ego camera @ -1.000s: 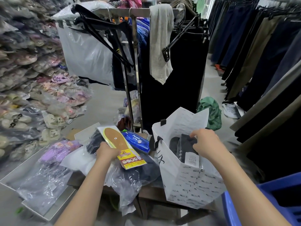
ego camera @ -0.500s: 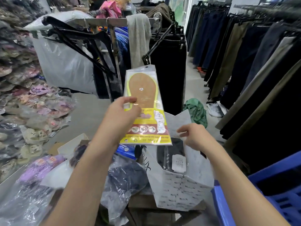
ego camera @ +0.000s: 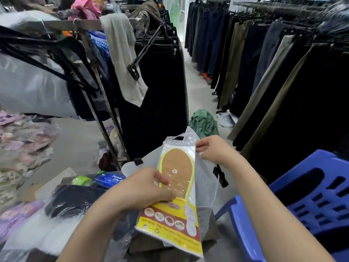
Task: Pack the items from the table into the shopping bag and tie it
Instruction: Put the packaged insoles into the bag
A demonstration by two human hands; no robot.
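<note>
Left hand (ego camera: 143, 190) grips insole pack (ego camera: 177, 167) mid-length; looks light, bendy, slick, so hold middle. Right hand (ego camera: 215, 150) pinches bag (ego camera: 205, 186) rim just beyond.

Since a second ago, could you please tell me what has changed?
The left hand lifted the insole pack and now holds it over the bag. The right hand came out of the bag and grips its rim. The blue tube and dark clothes stayed put.

Insole pack (ego camera: 177, 188), centre: tan, yellow-edged, over yellow-and-red card. Bag (ego camera: 205, 178) behind: white. Chair (ego camera: 311, 195), lower right: blue, slotted. Cloth (ego camera: 204, 121) on floor: green. Towel (ego camera: 122, 59), upper centre: grey.
</note>
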